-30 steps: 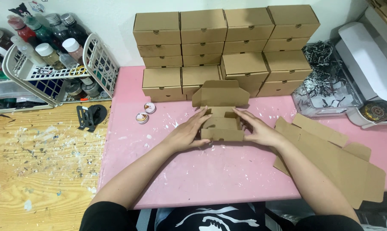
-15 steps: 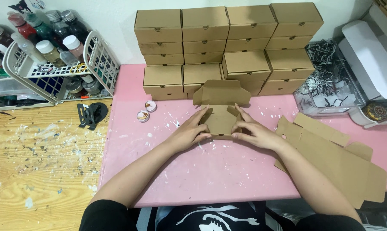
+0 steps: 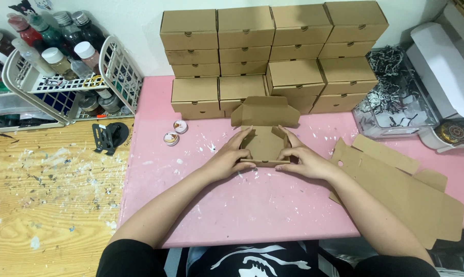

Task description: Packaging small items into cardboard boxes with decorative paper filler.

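Cardboard box [image 3: 265,145], half folded with its lid flap up, sits between my hands; left hand [image 3: 227,160] and right hand [image 3: 306,161] each grip a side wall on the pink worktop [image 3: 252,205].

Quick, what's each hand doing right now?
Left hand: closed on the half-folded cardboard box, left side.
Right hand: closed on its right side.

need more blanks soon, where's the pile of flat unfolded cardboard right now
In the head view the flat cardboard pile lies on the pink mat at the right, just beside the right hand.
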